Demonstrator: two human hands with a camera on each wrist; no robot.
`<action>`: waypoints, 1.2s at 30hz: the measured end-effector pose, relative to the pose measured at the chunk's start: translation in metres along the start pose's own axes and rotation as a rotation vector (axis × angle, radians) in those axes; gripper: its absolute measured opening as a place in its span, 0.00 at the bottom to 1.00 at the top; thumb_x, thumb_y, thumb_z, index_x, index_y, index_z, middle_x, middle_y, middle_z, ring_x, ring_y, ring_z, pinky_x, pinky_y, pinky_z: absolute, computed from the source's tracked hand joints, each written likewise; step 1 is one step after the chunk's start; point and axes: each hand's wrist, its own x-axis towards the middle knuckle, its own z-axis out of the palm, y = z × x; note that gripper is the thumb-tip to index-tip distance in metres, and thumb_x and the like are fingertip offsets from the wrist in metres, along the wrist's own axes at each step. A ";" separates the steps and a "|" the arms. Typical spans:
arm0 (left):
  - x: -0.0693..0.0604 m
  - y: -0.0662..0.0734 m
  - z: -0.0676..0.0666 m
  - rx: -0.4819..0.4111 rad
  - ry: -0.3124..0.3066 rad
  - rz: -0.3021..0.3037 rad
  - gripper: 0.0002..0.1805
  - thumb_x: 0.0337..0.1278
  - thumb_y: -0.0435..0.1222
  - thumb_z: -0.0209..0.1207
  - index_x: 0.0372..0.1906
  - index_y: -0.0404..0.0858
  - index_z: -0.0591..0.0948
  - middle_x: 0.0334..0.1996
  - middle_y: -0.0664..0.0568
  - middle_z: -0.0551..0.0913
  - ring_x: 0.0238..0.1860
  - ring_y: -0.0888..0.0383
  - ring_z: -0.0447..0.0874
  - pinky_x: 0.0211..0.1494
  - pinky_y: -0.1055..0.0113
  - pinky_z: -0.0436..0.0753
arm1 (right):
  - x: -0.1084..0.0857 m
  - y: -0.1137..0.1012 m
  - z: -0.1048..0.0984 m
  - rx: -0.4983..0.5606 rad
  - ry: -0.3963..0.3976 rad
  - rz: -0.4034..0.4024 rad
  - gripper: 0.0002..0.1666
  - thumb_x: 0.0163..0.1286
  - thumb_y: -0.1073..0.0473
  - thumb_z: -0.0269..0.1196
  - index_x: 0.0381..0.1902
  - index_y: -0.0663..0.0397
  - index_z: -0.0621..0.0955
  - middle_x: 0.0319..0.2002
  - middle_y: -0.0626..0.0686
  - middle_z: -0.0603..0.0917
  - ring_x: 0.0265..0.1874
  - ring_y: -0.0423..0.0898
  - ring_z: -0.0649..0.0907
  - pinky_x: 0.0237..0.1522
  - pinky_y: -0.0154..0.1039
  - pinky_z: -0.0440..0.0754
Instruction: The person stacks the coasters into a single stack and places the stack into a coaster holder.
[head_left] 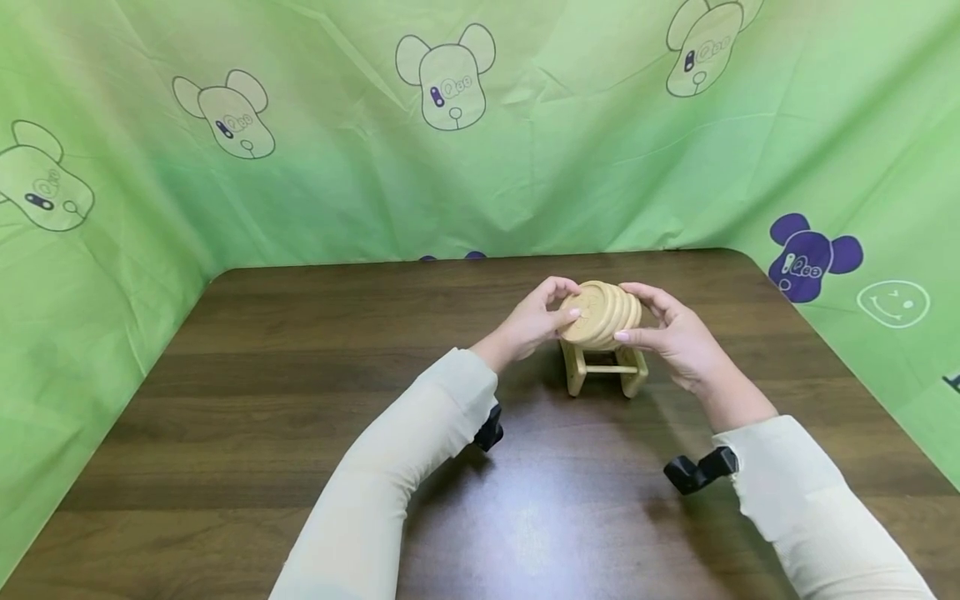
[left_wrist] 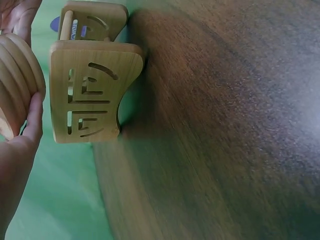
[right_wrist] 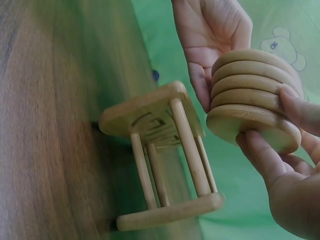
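A stack of several round wooden coasters (head_left: 591, 310) is held on edge between both hands, above a small wooden coaster rack (head_left: 576, 372). My left hand (head_left: 529, 323) pinches the left end of the stack, thumb on the flat face. At the opposite end, my right hand (head_left: 681, 343) grips the coasters with thumb and fingers, as the right wrist view shows more closely. Cut-out slots mark the rack's side panel (left_wrist: 95, 95) in the left wrist view. Round dowels (right_wrist: 190, 145) join its two sides. The coasters (right_wrist: 250, 82) look apart from the rack in both wrist views.
The rack stands on a dark wood-grain table (head_left: 315, 400), right of its middle and toward the back. A green cloth backdrop (head_left: 337, 183) with cartoon bear heads surrounds the table's back and sides. Black wrist mounts (head_left: 699, 471) hang below both sleeves.
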 end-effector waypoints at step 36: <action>-0.001 0.010 0.018 0.281 -0.054 0.076 0.15 0.51 0.22 0.50 0.46 0.24 0.66 0.45 0.36 0.73 0.43 0.54 0.70 0.38 0.79 0.69 | -0.004 0.005 -0.021 -0.459 0.065 0.015 0.39 0.49 0.67 0.64 0.60 0.53 0.64 0.55 0.46 0.67 0.53 0.41 0.65 0.45 0.24 0.66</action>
